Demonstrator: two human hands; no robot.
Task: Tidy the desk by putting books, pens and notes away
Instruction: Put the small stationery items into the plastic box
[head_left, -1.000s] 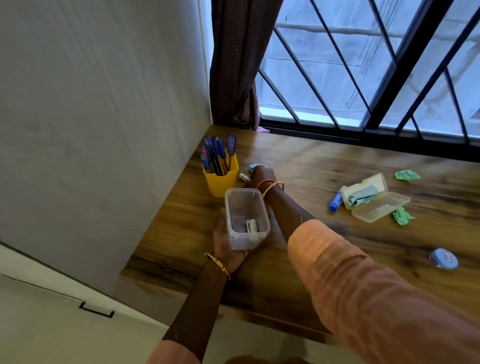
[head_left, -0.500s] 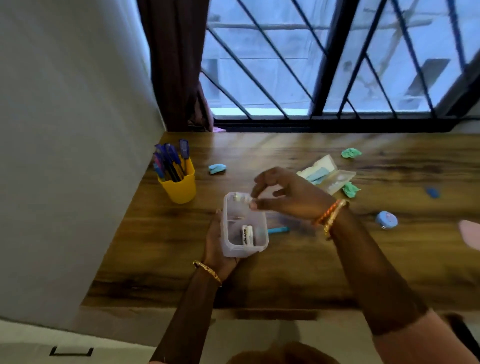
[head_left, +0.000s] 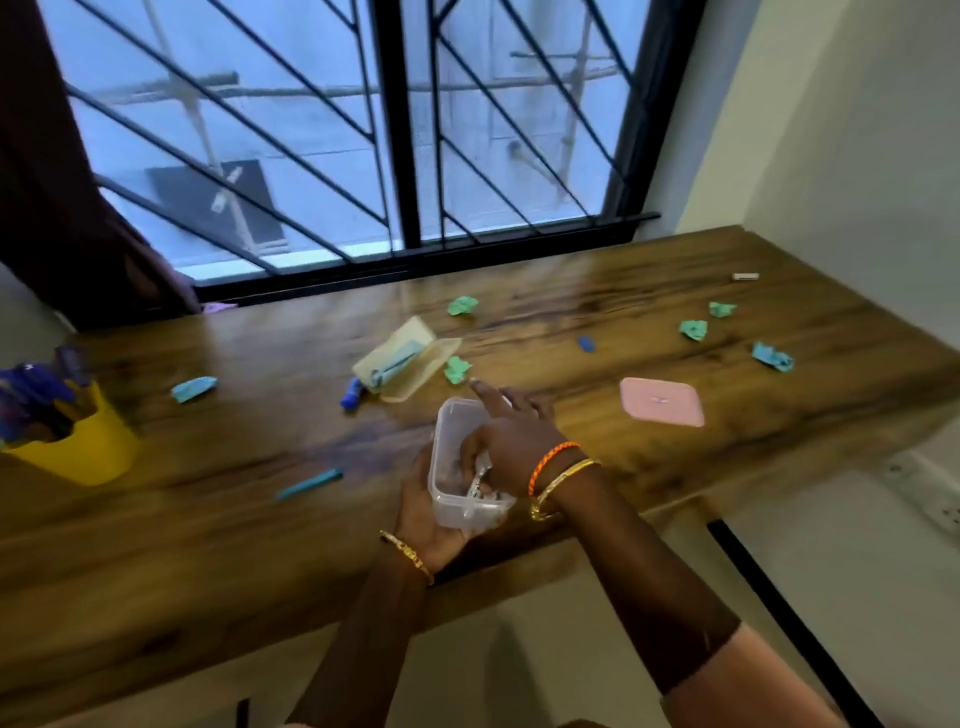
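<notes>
right hand (head_left: 511, 436) dropped from above into clear box (head_left: 457, 467), fingers loose, nothing visibly held | left hand (head_left: 431, 512) cupping box over counter (head_left: 208, 519)

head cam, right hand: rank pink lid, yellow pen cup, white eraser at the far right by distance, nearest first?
From the right hand, which reaches into the clear box held by the left hand:
1. Pink lid, just to its right on the desk.
2. Yellow pen cup, far left near the front edge.
3. White eraser, far right, back toward the window.
</notes>
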